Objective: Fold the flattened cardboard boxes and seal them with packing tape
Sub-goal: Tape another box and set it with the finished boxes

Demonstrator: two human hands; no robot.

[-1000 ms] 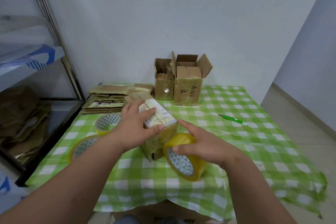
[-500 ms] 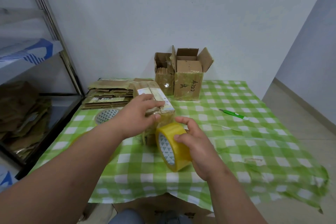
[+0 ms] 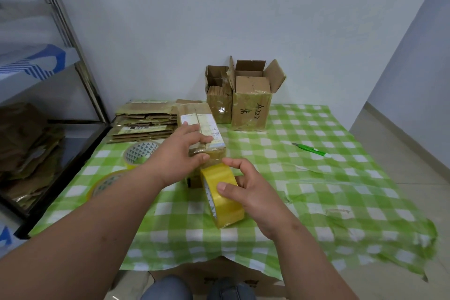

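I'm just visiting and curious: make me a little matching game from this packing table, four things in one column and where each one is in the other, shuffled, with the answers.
Things
1. yellow roll of packing tape
2. small cardboard box with white labels
3. green utility knife
4. stack of flattened cardboard boxes

Places
A. lying alone on the checked tablecloth, far right
B. gripped by the right hand
C. at the table's back left corner
D. under the left hand, table centre

Pairs: 1-B, 2-D, 3-A, 4-C
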